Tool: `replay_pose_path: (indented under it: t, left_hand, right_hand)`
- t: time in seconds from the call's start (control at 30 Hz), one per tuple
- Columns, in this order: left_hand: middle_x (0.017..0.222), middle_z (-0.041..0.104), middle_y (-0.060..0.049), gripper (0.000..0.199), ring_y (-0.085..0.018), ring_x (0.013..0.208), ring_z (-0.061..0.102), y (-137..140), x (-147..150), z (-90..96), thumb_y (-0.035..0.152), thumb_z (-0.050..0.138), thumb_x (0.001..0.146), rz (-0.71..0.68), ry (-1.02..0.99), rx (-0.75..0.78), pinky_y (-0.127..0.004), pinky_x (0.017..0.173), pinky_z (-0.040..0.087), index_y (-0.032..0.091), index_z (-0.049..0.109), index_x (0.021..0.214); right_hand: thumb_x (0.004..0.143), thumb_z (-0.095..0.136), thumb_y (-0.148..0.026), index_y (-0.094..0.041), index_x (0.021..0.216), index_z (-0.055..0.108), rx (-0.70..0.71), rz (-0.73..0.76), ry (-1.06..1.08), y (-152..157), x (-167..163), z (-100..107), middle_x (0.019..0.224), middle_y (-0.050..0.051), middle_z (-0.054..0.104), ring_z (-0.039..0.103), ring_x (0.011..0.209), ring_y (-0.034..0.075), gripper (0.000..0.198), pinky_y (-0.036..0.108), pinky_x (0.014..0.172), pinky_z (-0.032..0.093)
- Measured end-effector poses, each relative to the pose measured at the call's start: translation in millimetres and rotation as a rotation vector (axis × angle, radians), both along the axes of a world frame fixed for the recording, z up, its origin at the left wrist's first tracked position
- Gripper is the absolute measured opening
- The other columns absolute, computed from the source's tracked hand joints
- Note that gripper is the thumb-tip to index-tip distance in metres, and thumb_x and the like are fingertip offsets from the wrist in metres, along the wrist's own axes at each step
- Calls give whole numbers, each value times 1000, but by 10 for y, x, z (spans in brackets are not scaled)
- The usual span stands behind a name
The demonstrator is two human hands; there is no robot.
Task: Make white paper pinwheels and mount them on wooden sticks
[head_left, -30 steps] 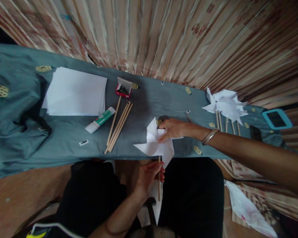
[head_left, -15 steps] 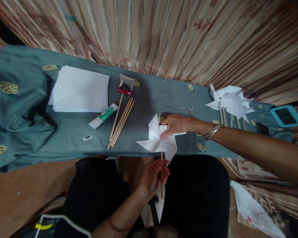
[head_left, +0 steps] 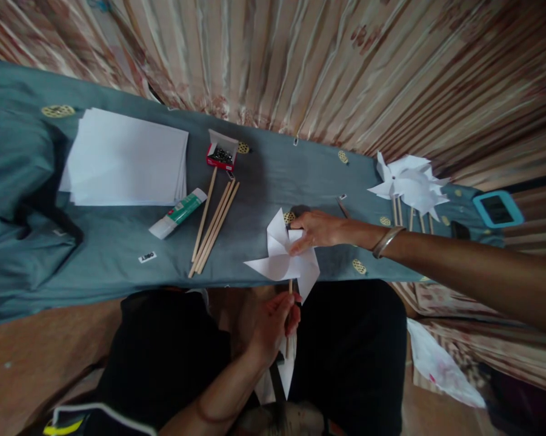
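Observation:
A white paper pinwheel [head_left: 279, 266] lies over the table's near edge, its folded blades spread out. My right hand [head_left: 316, 231] grips it near the middle, thumb on top and fingers bent over the blades. Below the paper, my left hand [head_left: 275, 321] is closed around the pinwheel's wooden stick [head_left: 290, 286], which points down toward my lap. Where stick and paper meet is hidden under the blades. A strip of white paper [head_left: 287, 375] shows between my legs, beneath the left hand.
Left on the cloth-covered table [head_left: 273, 181] are a stack of white paper [head_left: 129, 160], a glue stick [head_left: 178, 213], several wooden sticks [head_left: 216, 227] and an open red box of metal pins [head_left: 222, 154]. Finished pinwheels [head_left: 411, 181], a dark object [head_left: 460, 230] and a blue-framed device [head_left: 499, 209] lie right.
The whole view has shifted slightly, so the table things appear further left. Both hands keep their hold on the pinwheel and its stick, with little visible movement.

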State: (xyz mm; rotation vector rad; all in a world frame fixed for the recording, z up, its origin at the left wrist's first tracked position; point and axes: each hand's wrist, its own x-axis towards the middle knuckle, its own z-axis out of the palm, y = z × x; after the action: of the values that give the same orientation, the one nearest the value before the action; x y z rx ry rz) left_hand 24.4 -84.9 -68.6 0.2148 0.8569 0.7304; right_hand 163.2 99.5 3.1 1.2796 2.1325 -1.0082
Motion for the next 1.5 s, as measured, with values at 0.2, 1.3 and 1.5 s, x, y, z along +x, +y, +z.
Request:
replay_pose_path:
  t: [0.2,1.3,1.5]
  left_hand:
    - [44,45,7,39,-5,35,29,12,-15,25,54,67,70,-22,10,-22,-24,41,16,16,61,76]
    - [46,47,5,47,-5,37,31,47,-57,31,62,60,75,-82,14,-11,-24,44,19,14,61,78]
    - [46,47,5,48,-6,37,32,43,-40,44,61,62,73,-64,6,-25,-24,44,19,14,60,79]
  right_hand:
    - [72,70,-45,-18,75,68,1,-6,-68,7,-55,6,71,0,63,58,67,15,27,25,57,33]
    - [71,69,-50,-17,78,69,-64,-43,-163,35,-135,-42,76,4,69,62,70,19,33,26,57,32]
    - [72,70,-46,-16,82,70,-42,-18,-180,36,-148,-29,77,5,69,62,72,19,31,26,59,34]
